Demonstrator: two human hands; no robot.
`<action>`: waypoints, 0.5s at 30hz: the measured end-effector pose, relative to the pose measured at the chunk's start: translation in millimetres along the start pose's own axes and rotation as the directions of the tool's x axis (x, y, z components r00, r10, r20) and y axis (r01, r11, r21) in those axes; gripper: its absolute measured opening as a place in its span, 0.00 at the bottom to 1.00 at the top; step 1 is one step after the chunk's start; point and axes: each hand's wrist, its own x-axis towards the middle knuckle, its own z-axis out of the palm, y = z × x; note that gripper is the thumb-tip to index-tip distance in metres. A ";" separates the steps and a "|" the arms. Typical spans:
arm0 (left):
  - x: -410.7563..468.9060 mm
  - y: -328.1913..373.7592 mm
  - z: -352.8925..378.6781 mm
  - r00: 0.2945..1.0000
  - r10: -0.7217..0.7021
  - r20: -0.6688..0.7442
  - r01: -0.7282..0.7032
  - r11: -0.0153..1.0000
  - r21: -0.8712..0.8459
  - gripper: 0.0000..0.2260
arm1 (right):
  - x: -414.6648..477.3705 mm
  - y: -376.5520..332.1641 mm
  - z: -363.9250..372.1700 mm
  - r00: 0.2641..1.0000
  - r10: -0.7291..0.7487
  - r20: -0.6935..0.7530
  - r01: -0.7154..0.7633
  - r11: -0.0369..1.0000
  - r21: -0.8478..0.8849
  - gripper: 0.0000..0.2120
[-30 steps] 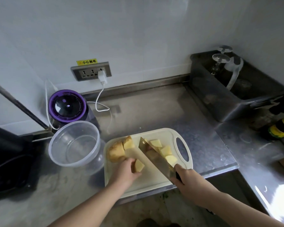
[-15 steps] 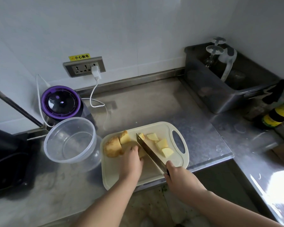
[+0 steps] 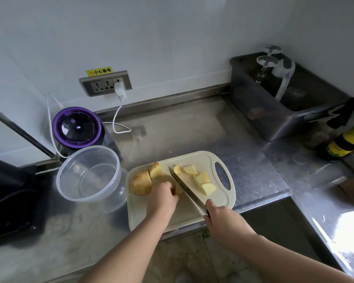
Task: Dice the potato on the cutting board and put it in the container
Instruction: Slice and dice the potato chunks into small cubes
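Note:
A cream cutting board [image 3: 192, 217] lies on the steel counter in front of me. At its left end sit a large unpeeled potato chunk [image 3: 141, 182] and a smaller wedge [image 3: 156, 170]. Several cut yellow pieces [image 3: 201, 178] lie to the right of the blade. My left hand [image 3: 161, 199] holds down a potato piece [image 3: 179, 188] against the knife. My right hand [image 3: 223, 221] grips the knife [image 3: 185, 187] by its handle, blade edge down on the board beside that piece. The clear round container [image 3: 88, 173] stands left of the board with nothing in it.
A purple-lidded appliance [image 3: 77, 127] stands behind the container, with a white cable [image 3: 119, 113] running to the wall socket [image 3: 105, 83]. A dark bin [image 3: 274, 117] with glasses sits back right. A bottle [image 3: 345, 141] lies at the right. The counter edge runs just below the board.
My left hand slid up the board onto a potato piece and pressed it against the blade. The knife came down from a raised tilt to the board beside that piece.

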 end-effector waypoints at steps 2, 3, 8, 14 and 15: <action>1.1 1.2 1.0 1.000 -0.006 0.010 0.006 1.000 0.010 0.09 | 0.1 -0.5 -1.4 1.000 -0.001 0.005 0.001 1.000 0.000 0.12; 1.2 2.3 2.1 1.000 -0.011 0.014 0.010 1.000 0.023 0.09 | 0.2 -0.5 -1.7 1.000 -0.004 0.008 0.004 1.000 -0.002 0.13; -1.7 2.8 9.6 1.000 -0.018 0.005 0.018 0.997 0.072 0.08 | -3.9 -3.5 -1.3 0.999 -0.010 0.036 0.010 1.000 0.001 0.10; -11.6 -6.7 14.7 0.999 0.011 -0.045 -0.011 1.000 0.001 0.10 | -7.3 -3.3 -1.1 0.998 -0.033 0.054 0.034 0.999 -0.014 0.05; -13.2 -7.2 15.1 0.998 0.021 -0.053 -0.021 1.000 -0.006 0.12 | -6.9 -2.8 -1.4 0.998 -0.037 0.058 0.038 0.999 -0.015 0.06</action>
